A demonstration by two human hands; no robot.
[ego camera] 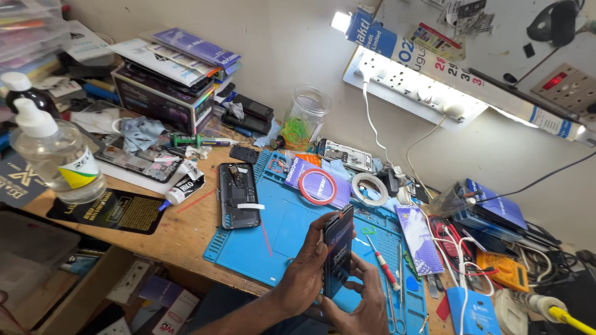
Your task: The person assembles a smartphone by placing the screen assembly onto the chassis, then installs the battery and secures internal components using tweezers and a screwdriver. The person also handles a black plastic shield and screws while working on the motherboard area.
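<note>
Head view: phone (338, 251) upright between both hands (335, 285).

A cluttered wooden workbench (180, 239) stands against a plain off-white wall (292, 43), lit by a bright tube light (496, 102).

Both hands (335, 279) bare — no rings, no sleeves showing.

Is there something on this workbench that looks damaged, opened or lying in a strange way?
Yes. A dark phone lies on the wooden table, half over the blue mat, its back removed and inner parts exposed. Both hands hold another phone on its edge.
</note>
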